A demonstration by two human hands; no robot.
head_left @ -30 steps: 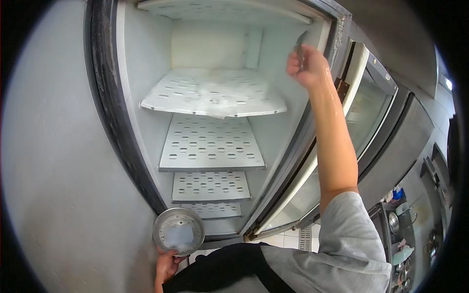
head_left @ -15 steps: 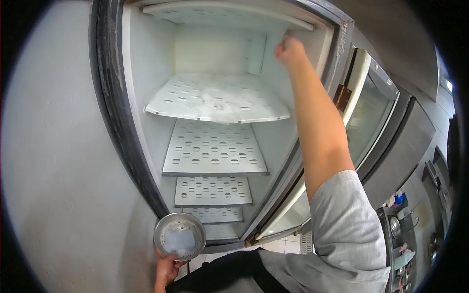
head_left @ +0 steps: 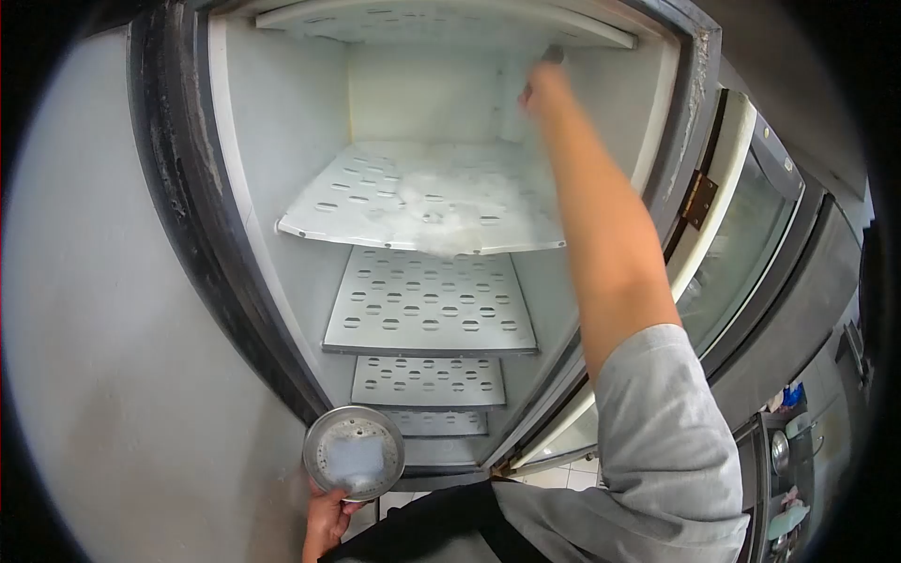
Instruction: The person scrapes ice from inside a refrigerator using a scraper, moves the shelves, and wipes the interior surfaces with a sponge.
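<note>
Open freezer (head_left: 282,169) with bare perforated shelves, frost (head_left: 441,202) piled on the upper shelf (head_left: 338,202). Right hand (head_left: 544,89) raised far inside at top right, closed around a small tool (head_left: 556,54). Left hand (head_left: 327,521) near, bottom left, gripping a metal bowl (head_left: 354,452) from below.

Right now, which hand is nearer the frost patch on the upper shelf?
Right. The right hand is raised inside the freezer, up by the back corner above the frost patch. The left hand is low, outside the cabinet, holding a metal bowl.
</note>
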